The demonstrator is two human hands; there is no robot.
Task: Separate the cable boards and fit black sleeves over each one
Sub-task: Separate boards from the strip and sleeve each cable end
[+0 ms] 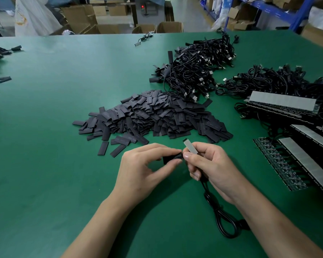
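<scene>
cable [226,224]: loops on the counter [63,127] by my right wrist and runs up into my fist.
right hand [213,168]: fingers [194,175] grasping the board [190,147] at its base; the grey end points up and away.
left hand [144,168]: fingers pinch a black sleeve [171,159], its end just beside my right thumb.
sleeve pile [157,116]: just beyond both hands.
board strips [306,159]: at the right, joined in rows.
cable heaps [198,71]: behind the pile.

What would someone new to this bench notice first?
The heap of black sleeves spread across the middle of the green table. Just in front of it, the left hand pinches one sleeve beside the small board held in the right hand, its cable looping toward the near edge. Tangled black cables pile up behind and to the right.
</scene>
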